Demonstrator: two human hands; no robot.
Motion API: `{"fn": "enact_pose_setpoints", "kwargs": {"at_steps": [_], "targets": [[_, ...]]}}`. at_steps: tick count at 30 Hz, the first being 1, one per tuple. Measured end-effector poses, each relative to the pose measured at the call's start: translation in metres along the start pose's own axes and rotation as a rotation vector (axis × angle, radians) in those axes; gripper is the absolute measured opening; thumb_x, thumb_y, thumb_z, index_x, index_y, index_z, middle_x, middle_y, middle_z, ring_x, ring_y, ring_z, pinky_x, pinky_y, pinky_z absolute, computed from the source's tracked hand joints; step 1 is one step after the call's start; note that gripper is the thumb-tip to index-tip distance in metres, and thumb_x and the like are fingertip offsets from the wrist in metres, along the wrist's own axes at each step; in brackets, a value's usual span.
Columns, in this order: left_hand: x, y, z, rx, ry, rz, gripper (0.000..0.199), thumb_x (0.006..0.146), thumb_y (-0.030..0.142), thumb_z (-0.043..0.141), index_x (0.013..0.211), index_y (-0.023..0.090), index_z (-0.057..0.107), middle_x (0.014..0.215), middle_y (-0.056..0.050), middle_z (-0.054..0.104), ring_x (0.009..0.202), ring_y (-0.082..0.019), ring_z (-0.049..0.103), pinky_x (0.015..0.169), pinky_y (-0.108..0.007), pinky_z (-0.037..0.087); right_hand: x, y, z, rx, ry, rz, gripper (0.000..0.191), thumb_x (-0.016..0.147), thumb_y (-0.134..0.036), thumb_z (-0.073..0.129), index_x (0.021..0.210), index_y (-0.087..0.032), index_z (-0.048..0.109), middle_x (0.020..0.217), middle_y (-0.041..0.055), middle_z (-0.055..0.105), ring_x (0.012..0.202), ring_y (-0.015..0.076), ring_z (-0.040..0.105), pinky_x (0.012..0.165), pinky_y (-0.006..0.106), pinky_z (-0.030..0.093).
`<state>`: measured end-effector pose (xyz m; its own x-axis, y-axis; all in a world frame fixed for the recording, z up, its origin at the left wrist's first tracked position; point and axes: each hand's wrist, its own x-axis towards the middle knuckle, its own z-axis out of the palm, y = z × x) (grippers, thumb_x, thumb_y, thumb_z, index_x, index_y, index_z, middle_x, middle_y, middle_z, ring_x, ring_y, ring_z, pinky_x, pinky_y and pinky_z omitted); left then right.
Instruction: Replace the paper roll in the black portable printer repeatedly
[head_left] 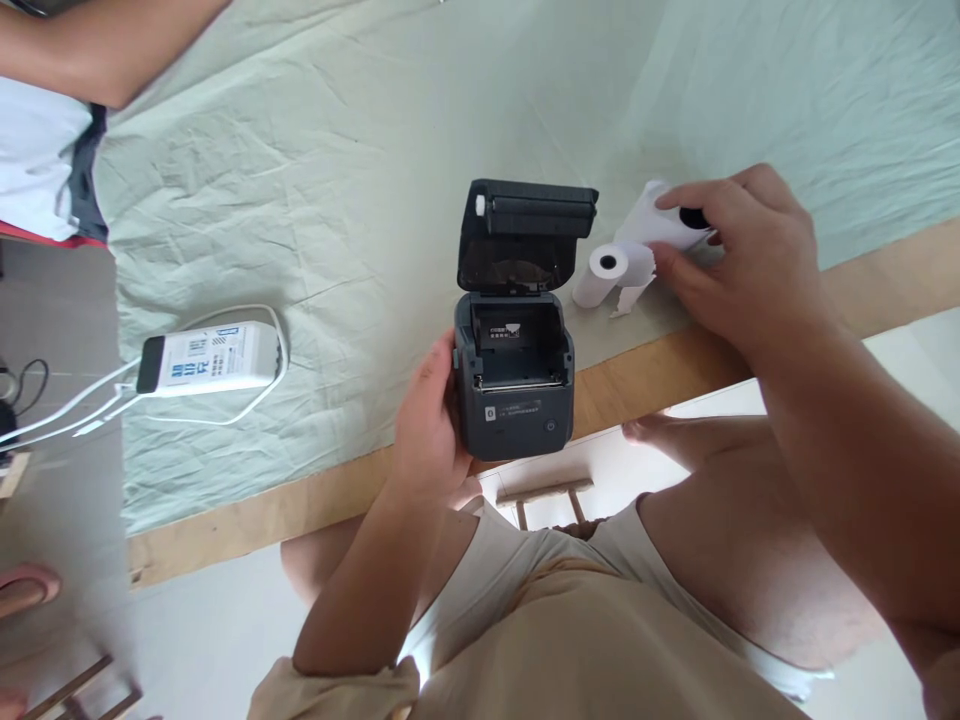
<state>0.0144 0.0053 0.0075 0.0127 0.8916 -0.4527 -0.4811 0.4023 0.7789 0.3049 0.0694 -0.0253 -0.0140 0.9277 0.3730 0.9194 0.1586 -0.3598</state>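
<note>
My left hand [431,425] grips the left side of a dark grey portable label printer [514,432] at the table's front edge. The printer's lid [517,255] stands raised, and its paper bay shows no roll inside. To the right of the printer, my right hand [754,260] has its thumb and index finger around a larger white paper roll [641,220] with a black core, lying on its side. Against that roll stands a smaller white paper roll [594,285], its torn loose end trailing towards my thumb.
A white power bank [214,358] with looped white cables lies at the left on the pale green cloth [322,200]. The table's wooden edge [262,520] runs along my side. Another person's arm [97,45] is at the upper left.
</note>
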Motion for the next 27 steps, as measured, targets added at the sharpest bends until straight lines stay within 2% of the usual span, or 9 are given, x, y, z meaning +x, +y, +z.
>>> {"fn": "enact_pose_setpoints", "kwargs": {"at_steps": [4, 8, 10, 12, 14, 17, 21, 25, 27], "targets": [[-0.0004, -0.0004, 0.0, 0.005, 0.012, 0.02, 0.032, 0.102, 0.053, 0.068, 0.1, 0.022, 0.08, 0.097, -0.003, 0.086, 0.089, -0.025, 0.085, 0.08, -0.037, 0.071, 0.001, 0.0008, 0.0005, -0.021, -0.047, 0.084, 0.059, 0.085, -0.022, 0.072, 0.143, -0.027, 0.063, 0.122, 0.0105, 0.074, 0.096, 0.0257, 0.074, 0.096, 0.051, 0.064], [0.0001, -0.0007, -0.0005, 0.0, -0.026, 0.037, 0.033, 0.103, 0.053, 0.068, 0.096, 0.022, 0.079, 0.095, -0.002, 0.085, 0.087, -0.023, 0.084, 0.079, -0.035, 0.071, 0.0003, 0.0008, -0.0009, -0.039, -0.023, 0.058, 0.049, 0.086, -0.029, 0.074, 0.134, -0.029, 0.067, 0.124, 0.0105, 0.073, 0.101, 0.027, 0.073, 0.096, 0.051, 0.063], [0.0006, -0.0008, -0.0007, -0.008, -0.037, 0.042, 0.032, 0.102, 0.053, 0.07, 0.094, 0.023, 0.078, 0.095, -0.002, 0.085, 0.085, -0.021, 0.084, 0.078, -0.034, 0.071, -0.0001, 0.0011, -0.0013, 0.004, -0.024, 0.1, 0.058, 0.086, -0.031, 0.076, 0.142, -0.031, 0.061, 0.121, 0.0085, 0.073, 0.096, 0.0257, 0.073, 0.094, 0.051, 0.064], [0.0009, -0.0006, -0.0007, -0.008, -0.048, 0.043, 0.031, 0.099, 0.053, 0.073, 0.093, 0.023, 0.078, 0.096, -0.001, 0.085, 0.084, -0.022, 0.083, 0.077, -0.034, 0.07, -0.0002, 0.0009, -0.0004, 0.036, -0.024, 0.116, 0.067, 0.084, -0.022, 0.075, 0.148, -0.03, 0.056, 0.122, 0.0087, 0.075, 0.096, 0.0251, 0.074, 0.093, 0.049, 0.063], [0.0008, -0.0002, -0.0005, 0.017, -0.047, 0.039, 0.032, 0.098, 0.056, 0.075, 0.094, 0.024, 0.078, 0.096, -0.002, 0.085, 0.085, -0.024, 0.083, 0.077, -0.036, 0.07, -0.0003, 0.0002, 0.0019, 0.023, 0.012, 0.083, 0.068, 0.079, -0.017, 0.077, 0.144, -0.027, 0.062, 0.126, 0.0129, 0.075, 0.106, 0.0273, 0.073, 0.097, 0.048, 0.061], [0.0005, 0.0005, -0.0004, 0.061, -0.012, 0.027, 0.038, 0.097, 0.061, 0.074, 0.097, 0.023, 0.077, 0.099, -0.005, 0.085, 0.093, -0.028, 0.084, 0.081, -0.041, 0.07, -0.0008, -0.0005, 0.0057, -0.011, 0.086, 0.046, 0.055, 0.079, -0.021, 0.081, 0.133, -0.027, 0.074, 0.125, 0.0157, 0.074, 0.114, 0.0304, 0.07, 0.104, 0.05, 0.058], [0.0005, 0.0007, -0.0001, 0.068, 0.012, 0.012, 0.038, 0.096, 0.061, 0.074, 0.099, 0.023, 0.076, 0.104, -0.006, 0.086, 0.1, -0.031, 0.084, 0.083, -0.043, 0.07, -0.0019, -0.0014, 0.0066, 0.007, 0.154, 0.021, 0.059, 0.081, -0.015, 0.073, 0.139, -0.025, 0.07, 0.124, 0.0144, 0.075, 0.109, 0.0276, 0.071, 0.104, 0.049, 0.056], [-0.0003, 0.0005, -0.0004, 0.061, -0.018, 0.007, 0.038, 0.095, 0.063, 0.074, 0.1, 0.025, 0.076, 0.102, -0.006, 0.085, 0.101, -0.032, 0.084, 0.083, -0.044, 0.07, -0.0008, -0.0037, 0.0061, 0.022, 0.087, 0.043, 0.052, 0.079, -0.015, 0.078, 0.129, -0.028, 0.074, 0.119, 0.0118, 0.076, 0.095, 0.0237, 0.07, 0.099, 0.047, 0.058], [-0.0018, 0.0011, -0.0012, 0.068, -0.05, 0.019, 0.038, 0.097, 0.063, 0.072, 0.1, 0.025, 0.077, 0.099, -0.005, 0.085, 0.097, -0.031, 0.084, 0.081, -0.042, 0.07, 0.0017, -0.0024, 0.0058, 0.044, 0.084, 0.087, 0.058, 0.078, -0.015, 0.08, 0.134, -0.029, 0.072, 0.117, 0.0101, 0.075, 0.093, 0.0219, 0.069, 0.095, 0.044, 0.059]]}}
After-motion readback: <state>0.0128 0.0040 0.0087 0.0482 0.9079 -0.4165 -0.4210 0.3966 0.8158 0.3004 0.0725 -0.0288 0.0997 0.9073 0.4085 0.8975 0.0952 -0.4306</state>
